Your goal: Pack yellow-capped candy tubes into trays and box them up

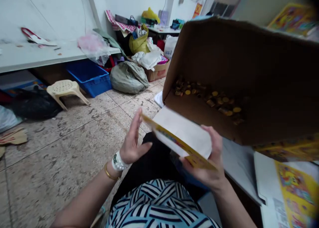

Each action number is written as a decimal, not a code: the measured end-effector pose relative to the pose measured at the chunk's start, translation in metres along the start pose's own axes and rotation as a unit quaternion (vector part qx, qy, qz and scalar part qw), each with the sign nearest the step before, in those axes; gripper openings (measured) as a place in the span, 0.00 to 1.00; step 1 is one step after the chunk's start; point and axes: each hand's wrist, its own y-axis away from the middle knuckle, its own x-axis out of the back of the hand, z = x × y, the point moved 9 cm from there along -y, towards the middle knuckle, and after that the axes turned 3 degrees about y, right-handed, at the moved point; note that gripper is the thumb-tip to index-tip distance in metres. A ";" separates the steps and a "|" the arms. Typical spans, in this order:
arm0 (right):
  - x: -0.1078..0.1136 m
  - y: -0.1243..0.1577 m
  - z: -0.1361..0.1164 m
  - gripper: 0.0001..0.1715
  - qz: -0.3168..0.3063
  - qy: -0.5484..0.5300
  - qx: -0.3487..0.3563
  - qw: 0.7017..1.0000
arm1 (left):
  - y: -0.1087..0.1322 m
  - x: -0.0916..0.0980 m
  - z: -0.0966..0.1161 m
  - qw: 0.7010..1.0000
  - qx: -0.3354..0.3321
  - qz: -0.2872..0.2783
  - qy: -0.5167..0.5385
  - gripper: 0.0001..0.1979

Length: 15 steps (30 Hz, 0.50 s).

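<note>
My right hand point(210, 161) grips a yellow and white printed cardboard box point(184, 128) above my lap, thumb on the near yellow side and fingers on the far side. The box is tilted, its white surface facing up. My left hand point(134, 143) is open at the box's left end, fingers stretched up and thumb apart. Its fingertips are close to the box corner; whether they touch it I cannot tell. To the right, a large brown carton point(239, 55) lies with its opening toward me, with many small gold-coloured cylindrical pieces point(219, 102) inside.
Printed yellow packaging point(296, 188) lies at the lower right. Across the tiled floor point(74, 148) are a cream plastic stool point(66, 88), a blue crate point(92, 78) and a stuffed grey sack point(129, 77). A white table point(62, 55) runs along the left wall.
</note>
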 end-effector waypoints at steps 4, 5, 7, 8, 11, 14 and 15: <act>0.007 -0.015 0.013 0.62 0.148 0.123 0.076 0.978 | -0.053 -0.013 0.103 0.939 -0.268 0.116 -0.182 0.32; -0.002 -0.016 0.022 0.61 0.146 0.124 0.072 0.979 | -0.062 -0.028 0.117 0.926 -0.294 0.090 -0.219 0.28; -0.017 -0.015 0.039 0.58 0.143 0.115 0.046 0.982 | -0.081 -0.057 0.114 0.925 -0.245 0.018 -0.291 0.19; -0.021 -0.013 0.046 0.58 0.149 0.112 0.025 0.982 | -0.089 -0.067 0.099 0.933 -0.181 -0.013 -0.310 0.17; -0.023 -0.006 0.059 0.62 0.175 0.105 -0.037 0.978 | -0.088 -0.072 0.035 0.969 0.023 -0.016 -0.244 0.22; -0.024 -0.002 0.053 0.63 0.188 0.087 -0.044 0.977 | -0.073 -0.085 -0.016 0.984 0.137 -0.023 -0.111 0.35; -0.026 -0.003 0.048 0.62 0.190 0.078 -0.039 0.978 | -0.070 -0.091 -0.027 0.986 0.158 -0.021 -0.042 0.38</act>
